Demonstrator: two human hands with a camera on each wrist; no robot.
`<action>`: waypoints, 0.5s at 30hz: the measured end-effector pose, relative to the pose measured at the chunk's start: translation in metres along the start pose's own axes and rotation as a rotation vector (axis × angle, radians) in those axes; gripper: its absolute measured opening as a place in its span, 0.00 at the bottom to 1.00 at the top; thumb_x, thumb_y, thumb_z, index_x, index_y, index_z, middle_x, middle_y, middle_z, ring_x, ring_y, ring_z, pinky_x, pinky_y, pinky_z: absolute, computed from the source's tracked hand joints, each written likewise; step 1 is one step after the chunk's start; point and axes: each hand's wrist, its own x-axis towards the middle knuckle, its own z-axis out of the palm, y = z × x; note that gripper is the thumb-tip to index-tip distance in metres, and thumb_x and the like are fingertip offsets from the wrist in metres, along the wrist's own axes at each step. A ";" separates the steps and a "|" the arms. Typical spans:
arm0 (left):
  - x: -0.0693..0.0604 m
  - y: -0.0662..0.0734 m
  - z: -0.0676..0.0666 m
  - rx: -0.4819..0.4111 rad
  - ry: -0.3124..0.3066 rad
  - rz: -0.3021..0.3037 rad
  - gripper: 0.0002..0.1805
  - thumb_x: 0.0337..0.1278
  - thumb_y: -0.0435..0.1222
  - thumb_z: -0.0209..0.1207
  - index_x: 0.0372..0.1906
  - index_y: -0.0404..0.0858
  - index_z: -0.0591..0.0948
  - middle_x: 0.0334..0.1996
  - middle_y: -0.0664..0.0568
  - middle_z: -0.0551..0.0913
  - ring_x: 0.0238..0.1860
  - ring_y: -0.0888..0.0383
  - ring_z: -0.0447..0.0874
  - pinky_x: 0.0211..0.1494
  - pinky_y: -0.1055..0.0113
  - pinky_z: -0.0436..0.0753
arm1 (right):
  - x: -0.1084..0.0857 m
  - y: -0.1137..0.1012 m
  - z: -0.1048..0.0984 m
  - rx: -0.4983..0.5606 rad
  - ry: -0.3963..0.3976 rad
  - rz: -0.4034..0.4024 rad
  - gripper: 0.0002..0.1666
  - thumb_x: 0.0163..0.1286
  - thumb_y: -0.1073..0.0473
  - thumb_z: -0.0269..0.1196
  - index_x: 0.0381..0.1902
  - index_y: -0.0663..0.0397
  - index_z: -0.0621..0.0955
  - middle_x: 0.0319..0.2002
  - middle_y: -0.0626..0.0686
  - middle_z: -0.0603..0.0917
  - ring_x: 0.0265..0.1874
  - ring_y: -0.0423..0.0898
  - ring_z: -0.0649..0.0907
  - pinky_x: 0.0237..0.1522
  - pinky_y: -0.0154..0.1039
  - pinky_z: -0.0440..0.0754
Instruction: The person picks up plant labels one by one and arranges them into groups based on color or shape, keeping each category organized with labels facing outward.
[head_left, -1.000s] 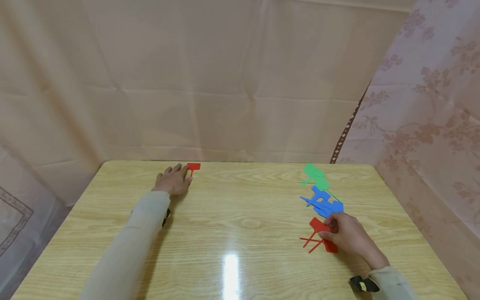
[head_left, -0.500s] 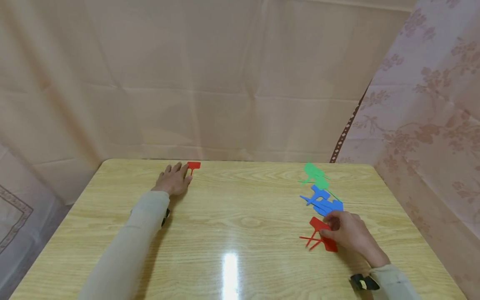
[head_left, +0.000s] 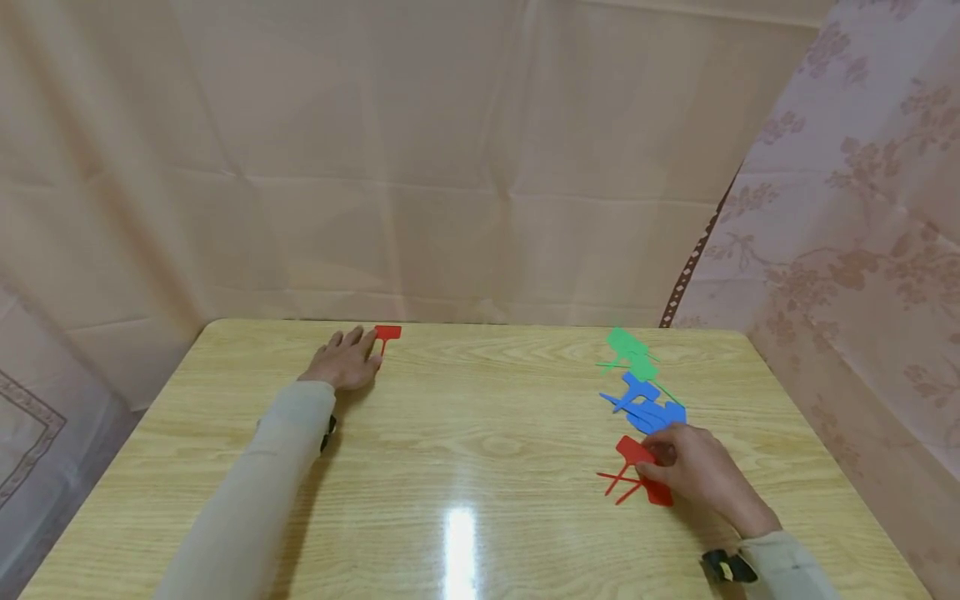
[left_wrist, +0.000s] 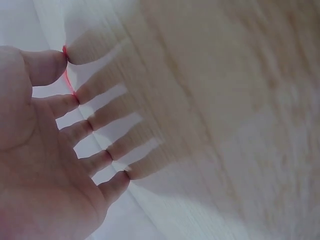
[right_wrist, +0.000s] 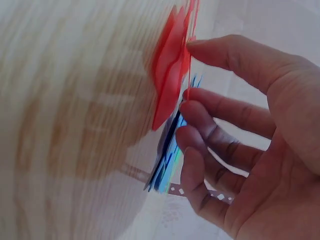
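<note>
In the head view, the left hand (head_left: 341, 362) lies with fingers spread by a red T-shaped plant label (head_left: 387, 332) at the table's far edge. The left wrist view has this hand's thumb (left_wrist: 47, 67) and forefinger touching the label, seen as a thin red strip (left_wrist: 68, 77); every fingertip meets the table. The right hand (head_left: 705, 467) holds a red plant label (head_left: 658, 492) between thumb and bent forefinger, among overlapping red labels (head_left: 632, 451). In the right wrist view, several red labels (right_wrist: 170, 75) fan out beside the thumb; the fingers partly hide the held one.
Beyond the right hand lie blue plant labels (head_left: 641, 390) in a loose heap, with green plant labels (head_left: 630, 346) behind them. The wooden table (head_left: 480, 433) ends at a beige cloth (head_left: 450, 167); a floral cloth (head_left: 862, 208) hangs at the right.
The red labels under the right hand have shifted very slightly left. The left wrist and sleeve have moved a little left, while its fingertips stay by the far label.
</note>
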 end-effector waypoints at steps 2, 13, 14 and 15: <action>0.000 0.000 0.000 0.004 -0.005 0.000 0.35 0.81 0.48 0.38 0.82 0.38 0.46 0.80 0.33 0.42 0.77 0.27 0.35 0.75 0.32 0.40 | 0.000 0.000 0.001 -0.016 0.007 -0.025 0.14 0.56 0.51 0.78 0.36 0.52 0.89 0.26 0.42 0.80 0.28 0.40 0.74 0.29 0.39 0.74; 0.000 -0.001 0.000 0.004 -0.003 0.002 0.36 0.82 0.49 0.38 0.82 0.38 0.46 0.80 0.33 0.41 0.77 0.27 0.33 0.74 0.29 0.39 | -0.001 0.000 0.004 -0.008 0.064 -0.050 0.12 0.56 0.53 0.78 0.31 0.50 0.86 0.27 0.44 0.74 0.26 0.41 0.71 0.27 0.37 0.70; 0.000 -0.001 0.000 0.006 -0.001 0.002 0.36 0.82 0.50 0.38 0.82 0.38 0.46 0.80 0.33 0.41 0.77 0.27 0.34 0.74 0.28 0.39 | -0.001 0.000 0.004 -0.001 0.061 -0.043 0.14 0.56 0.51 0.78 0.32 0.51 0.86 0.28 0.45 0.74 0.27 0.42 0.71 0.27 0.37 0.70; 0.000 -0.001 0.001 0.007 0.002 0.002 0.36 0.82 0.50 0.39 0.82 0.38 0.47 0.80 0.33 0.42 0.77 0.27 0.34 0.73 0.28 0.39 | -0.001 0.000 0.004 0.006 0.058 -0.036 0.15 0.56 0.51 0.78 0.34 0.52 0.86 0.29 0.45 0.74 0.27 0.42 0.71 0.28 0.37 0.70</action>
